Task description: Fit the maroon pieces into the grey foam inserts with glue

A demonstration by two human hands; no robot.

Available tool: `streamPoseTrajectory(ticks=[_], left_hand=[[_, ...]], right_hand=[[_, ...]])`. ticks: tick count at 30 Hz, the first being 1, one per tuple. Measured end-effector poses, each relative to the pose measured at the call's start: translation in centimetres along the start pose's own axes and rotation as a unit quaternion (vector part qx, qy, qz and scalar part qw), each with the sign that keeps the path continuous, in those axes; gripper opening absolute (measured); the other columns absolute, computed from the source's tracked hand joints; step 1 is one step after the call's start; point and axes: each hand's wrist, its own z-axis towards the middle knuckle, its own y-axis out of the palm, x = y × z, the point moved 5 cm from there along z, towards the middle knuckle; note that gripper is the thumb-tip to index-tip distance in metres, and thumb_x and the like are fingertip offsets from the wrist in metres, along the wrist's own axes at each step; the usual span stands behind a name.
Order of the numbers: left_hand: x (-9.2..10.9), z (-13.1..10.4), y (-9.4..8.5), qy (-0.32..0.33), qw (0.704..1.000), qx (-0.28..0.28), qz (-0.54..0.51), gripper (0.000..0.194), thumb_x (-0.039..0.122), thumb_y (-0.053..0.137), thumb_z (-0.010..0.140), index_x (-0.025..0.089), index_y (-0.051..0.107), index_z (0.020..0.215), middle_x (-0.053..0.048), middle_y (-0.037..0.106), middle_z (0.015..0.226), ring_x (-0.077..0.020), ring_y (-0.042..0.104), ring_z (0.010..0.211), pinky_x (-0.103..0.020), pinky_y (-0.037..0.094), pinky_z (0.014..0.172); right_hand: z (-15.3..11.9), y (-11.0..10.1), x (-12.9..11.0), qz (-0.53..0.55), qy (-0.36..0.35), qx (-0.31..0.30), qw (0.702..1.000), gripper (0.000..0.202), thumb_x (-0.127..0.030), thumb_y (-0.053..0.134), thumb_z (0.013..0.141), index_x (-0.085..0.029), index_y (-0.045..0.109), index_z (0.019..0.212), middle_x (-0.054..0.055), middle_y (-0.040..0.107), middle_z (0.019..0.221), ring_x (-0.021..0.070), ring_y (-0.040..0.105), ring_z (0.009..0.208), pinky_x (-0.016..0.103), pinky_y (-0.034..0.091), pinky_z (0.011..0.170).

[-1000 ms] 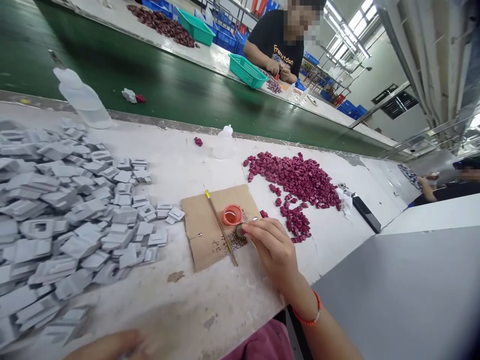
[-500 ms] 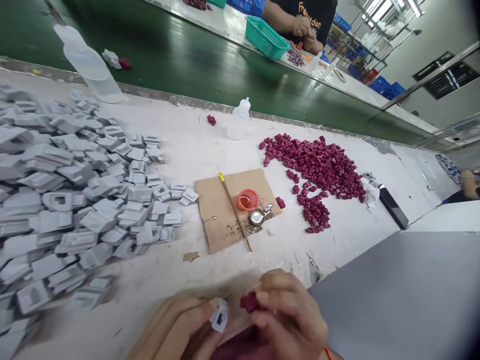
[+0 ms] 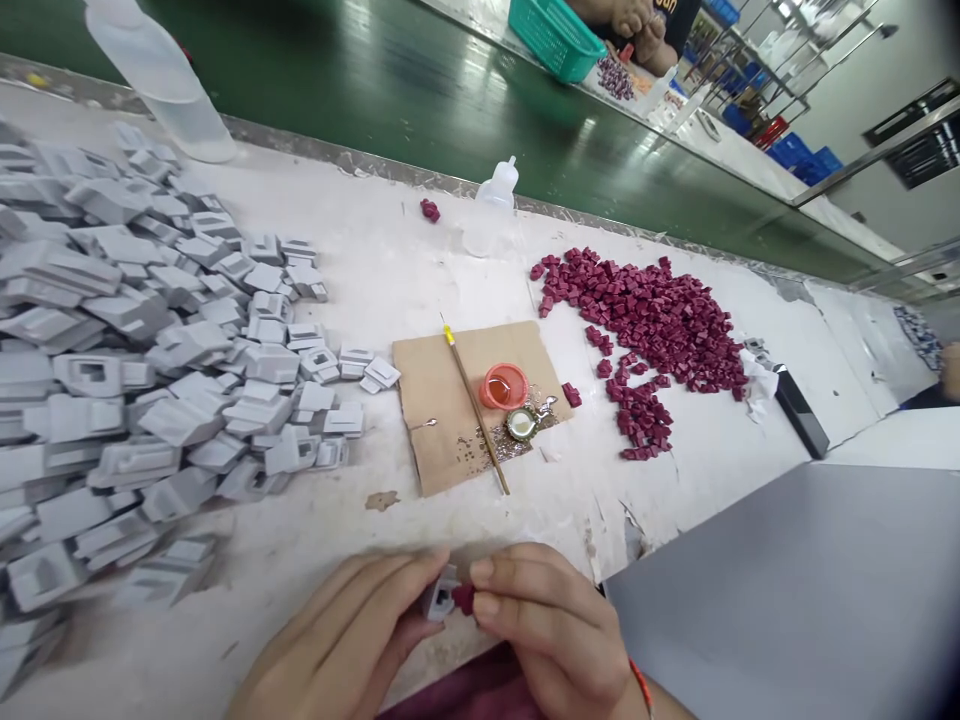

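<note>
At the near table edge my left hand (image 3: 352, 640) pinches a small grey plastic piece (image 3: 440, 597). My right hand (image 3: 555, 630) holds a small dark-red piece (image 3: 464, 599) pressed against the grey one. Ahead of them lies a brown cardboard square (image 3: 442, 400) with a thin brush (image 3: 475, 405), an orange cap (image 3: 503, 385) and a metal bottle cap (image 3: 521, 424) on it. A large heap of grey pieces (image 3: 135, 360) fills the left. A pile of dark-red pieces (image 3: 645, 330) lies to the right.
Two clear squeeze bottles (image 3: 161, 80) (image 3: 491, 205) stand near the green conveyor belt (image 3: 360, 90). A black device (image 3: 801, 412) lies at the right, a grey board (image 3: 795, 590) at the near right. Across the belt another person's hands (image 3: 637, 25) work beside a teal basket (image 3: 555, 35).
My right hand left the cardboard and came back to the near edge with a dark-red piece. Both hands now bring the red and grey pieces together. The camera tilted down.
</note>
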Motion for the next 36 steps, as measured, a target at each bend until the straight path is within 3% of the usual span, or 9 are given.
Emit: streamPoseTrajectory(ticks=[5, 10, 13, 17, 24, 31, 36], left_hand=[[-0.2, 0.3, -0.5, 0.051, 0.999, 0.017, -0.003, 0.026, 0.03, 0.041, 0.104, 0.022, 0.065, 0.109, 0.003, 0.079, 0.095, -0.0063, 0.074, 0.086, -0.009, 0.05, 0.094], [-0.2, -0.4, -0.1, 0.061, 0.998, -0.007, -0.007, 0.037, 0.022, 0.036, 0.101, 0.024, 0.06, 0.128, 0.003, 0.076, 0.105, -0.007, 0.071, 0.096, -0.012, 0.044, 0.104], [-0.5, -0.7, 0.2, 0.058, 0.998, -0.026, -0.018, 0.045, 0.021, 0.034, 0.1, 0.026, 0.051, 0.142, 0.003, 0.076, 0.107, -0.0096, 0.072, 0.096, -0.015, 0.048, 0.101], [-0.7, -0.7, 0.2, 0.048, 0.998, -0.026, -0.029, 0.045, 0.022, 0.036, 0.099, 0.026, 0.051, 0.142, 0.002, 0.076, 0.11, -0.0105, 0.072, 0.098, -0.016, 0.05, 0.101], [-0.5, 0.3, -0.1, 0.046, 0.998, -0.021, -0.048, 0.035, 0.021, 0.036, 0.1, 0.026, 0.061, 0.125, 0.006, 0.077, 0.107, -0.0055, 0.071, 0.095, -0.01, 0.044, 0.103], [-0.1, 1.5, -0.8, 0.062, 0.998, -0.003, -0.027, 0.028, 0.019, 0.034, 0.099, 0.022, 0.061, 0.107, 0.003, 0.078, 0.093, -0.0061, 0.073, 0.082, -0.008, 0.05, 0.091], [-0.6, 1.9, -1.0, 0.021, 0.999, -0.002, -0.048, 0.022, 0.028, 0.039, 0.102, 0.026, 0.06, 0.108, 0.005, 0.078, 0.096, -0.0065, 0.075, 0.084, -0.008, 0.053, 0.085]], right_hand=[[-0.3, 0.2, 0.1, -0.006, 0.002, -0.014, 1.0, 0.043, -0.012, 0.05, 0.103, -0.02, 0.054, 0.145, 0.009, 0.079, 0.109, 0.0188, 0.075, 0.104, 0.029, 0.066, 0.089], [-0.5, 0.3, 0.2, -0.003, 0.008, -0.039, 0.999, 0.049, -0.009, 0.059, 0.099, -0.02, 0.052, 0.146, 0.009, 0.079, 0.111, 0.0201, 0.076, 0.104, 0.029, 0.066, 0.09], [-0.7, 0.5, 0.2, -0.002, -0.002, -0.053, 0.999, 0.05, -0.008, 0.059, 0.099, -0.019, 0.051, 0.147, 0.01, 0.079, 0.111, 0.0192, 0.075, 0.107, 0.029, 0.065, 0.092], [-0.1, 0.2, -0.1, -0.013, -0.021, -0.069, 0.997, 0.046, -0.006, 0.056, 0.099, -0.014, 0.053, 0.145, 0.009, 0.079, 0.11, 0.0188, 0.073, 0.111, 0.027, 0.064, 0.095], [2.8, -0.5, -1.1, -0.066, -0.07, -0.201, 0.975, 0.019, -0.01, 0.055, 0.102, -0.009, 0.072, 0.11, 0.007, 0.08, 0.11, 0.0144, 0.071, 0.116, 0.02, 0.053, 0.107], [3.1, 0.1, -0.3, -0.041, -0.066, -0.162, 0.984, 0.017, -0.008, 0.058, 0.1, -0.007, 0.072, 0.108, 0.01, 0.081, 0.105, 0.0156, 0.074, 0.109, 0.022, 0.057, 0.103], [2.2, 0.3, -0.2, -0.003, -0.038, -0.142, 0.989, 0.03, -0.01, 0.052, 0.103, -0.015, 0.063, 0.131, 0.01, 0.078, 0.113, 0.0153, 0.071, 0.115, 0.027, 0.058, 0.104]])
